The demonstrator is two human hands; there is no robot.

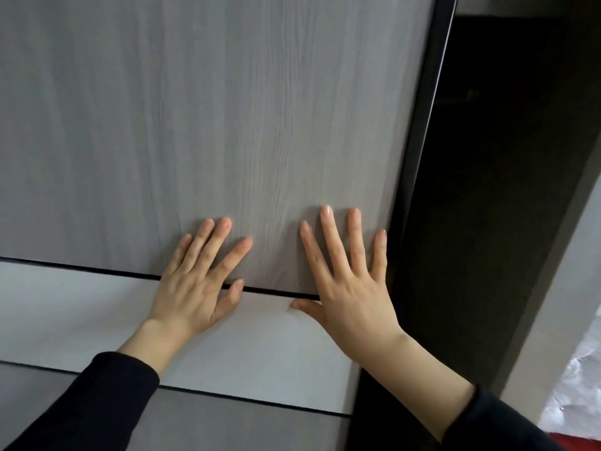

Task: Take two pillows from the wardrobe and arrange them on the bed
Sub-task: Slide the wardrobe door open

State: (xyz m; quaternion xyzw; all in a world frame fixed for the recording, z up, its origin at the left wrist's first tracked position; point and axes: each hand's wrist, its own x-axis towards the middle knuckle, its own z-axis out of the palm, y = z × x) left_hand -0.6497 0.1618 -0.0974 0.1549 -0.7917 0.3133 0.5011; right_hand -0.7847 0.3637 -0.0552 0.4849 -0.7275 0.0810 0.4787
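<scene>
Both my hands lie flat on the wardrobe door [227,125] — left hand [198,281] and right hand [351,288] side by side near its right edge, fingers spread apart, holding nothing. My thumbs reach below the dark seam onto the paler panel [81,314] — I see no pillows.

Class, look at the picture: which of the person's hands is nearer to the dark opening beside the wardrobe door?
Right. The right hand lies flat by the door's edge next to the dark opening; the left hand presses farther along the panel.

Left hand [198,281] and right hand [349,284] pressed flat, fingers spread, against grey wood-grain wardrobe door [211,125], thumbs over pale lower panel [81,307], dark opening [494,190] beside right hand.
</scene>
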